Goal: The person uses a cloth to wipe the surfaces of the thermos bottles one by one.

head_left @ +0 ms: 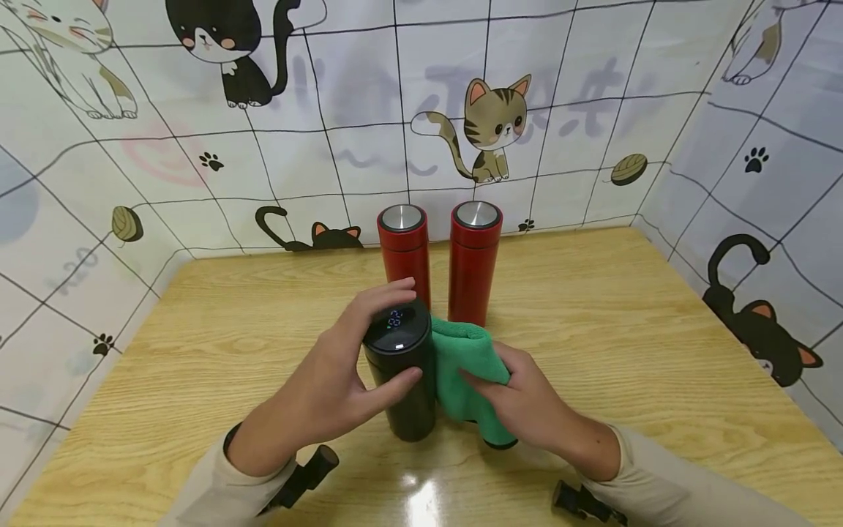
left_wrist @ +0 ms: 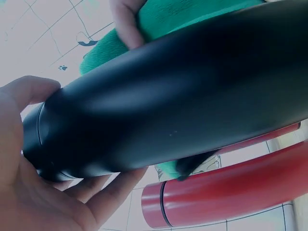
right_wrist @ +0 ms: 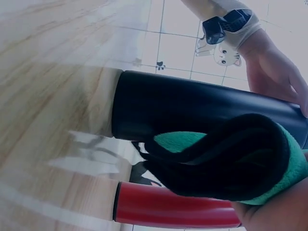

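Observation:
A black thermos with lit digits on its lid stands upright on the table, its base on the wood in the right wrist view. My left hand grips it around the top, thumb on the near side and fingers behind the lid. In my right hand is a folded green cloth with a dark edge, held against the thermos's right side. The left wrist view shows the black body close up, with the cloth behind it.
Two red thermoses with steel-topped lids stand behind the black one, the left partly covered by my left hand and the right beside it. The wooden table ends at a wall sheeted in a cat-and-grid print.

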